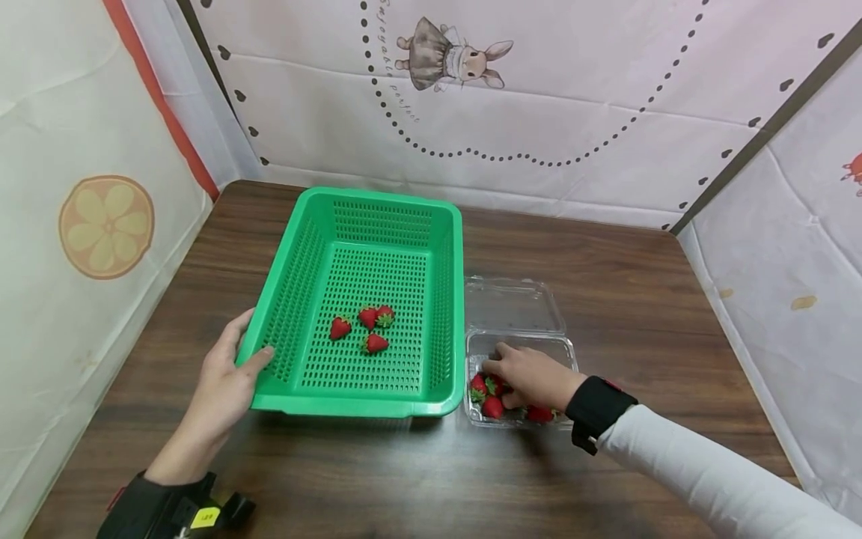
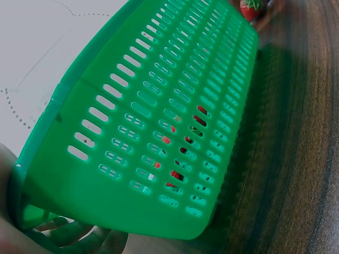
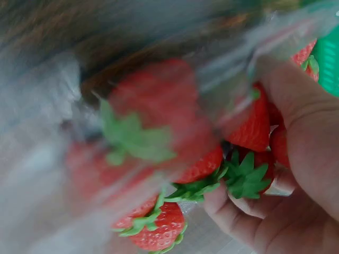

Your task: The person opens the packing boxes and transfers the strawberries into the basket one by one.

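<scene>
My left hand (image 1: 225,378) grips the left rim of a green plastic basket (image 1: 360,408), thumb over the rim and fingers outside. Several strawberries (image 1: 375,343) lie on the basket's slotted floor; through the side holes the left wrist view shows bits of red. To the basket's right is a clear plastic box (image 1: 572,352) with more strawberries (image 1: 492,407). Inside it, my right hand (image 1: 532,378) has its thumb and fingers curled round a strawberry (image 3: 246,174) with green leaves. Other berries (image 3: 159,227) crowd beside the fingers, some blurred behind the clear plastic.
The box's hinged lid (image 1: 512,307) lies back on the brown wooden table (image 1: 626,299), close to the basket's right side. White printed cloth (image 1: 572,90) hangs behind the table and along both sides.
</scene>
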A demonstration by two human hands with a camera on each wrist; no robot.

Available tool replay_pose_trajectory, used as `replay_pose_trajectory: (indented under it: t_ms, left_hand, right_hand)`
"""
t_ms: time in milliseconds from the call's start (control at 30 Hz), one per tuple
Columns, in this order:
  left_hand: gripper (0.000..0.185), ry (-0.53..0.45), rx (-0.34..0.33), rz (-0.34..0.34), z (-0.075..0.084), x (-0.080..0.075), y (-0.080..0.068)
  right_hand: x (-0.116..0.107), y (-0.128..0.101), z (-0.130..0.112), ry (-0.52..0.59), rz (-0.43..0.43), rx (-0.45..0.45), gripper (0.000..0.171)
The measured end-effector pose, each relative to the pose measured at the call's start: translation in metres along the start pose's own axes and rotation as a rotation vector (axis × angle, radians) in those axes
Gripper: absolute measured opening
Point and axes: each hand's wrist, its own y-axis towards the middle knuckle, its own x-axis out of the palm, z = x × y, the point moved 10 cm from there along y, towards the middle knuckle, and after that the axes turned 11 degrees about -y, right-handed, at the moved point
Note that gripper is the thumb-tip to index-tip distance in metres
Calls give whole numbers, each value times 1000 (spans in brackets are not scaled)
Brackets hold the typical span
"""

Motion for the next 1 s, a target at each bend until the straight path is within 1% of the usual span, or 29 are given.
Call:
replay_pose_trajectory:
  t_ms: [167, 267, 367, 600, 733, 833, 900, 967, 1000]
  left_hand:
    - [61, -9, -2, -7, 0, 2, 0]
    - [61, -13, -15, -6, -1, 3, 0]
    - [61, -13, -24, -3, -3, 2, 0]
    - [61, 2, -9, 9, -1, 1, -1]
    - [61, -4, -14, 4, -2, 1, -2]
    - [61, -11, -17, -1, -2, 1, -2]
    - [61, -12, -16, -2, -2, 1, -2]
    - [61, -10, -13, 1, -1, 0, -2]
    - [61, -9, -10, 1, -1, 0, -2]
  right_hand:
    - [4, 3, 0, 4, -44, -13, 45]
    - [7, 4, 1, 22, -79, -6, 44]
    - [6, 5, 1, 45, -91, -12, 41]
    - [-6, 0, 1, 93, -59, -33, 31]
    - [-22, -4, 5, 153, -11, -16, 25]
    - [-41, -8, 10, 194, 41, 9, 31]
    - [-56, -9, 12, 198, 88, 16, 31]
    - [-70, -9, 15, 215, 126, 25, 35]
    - [-76, -8, 16, 238, 146, 24, 31]
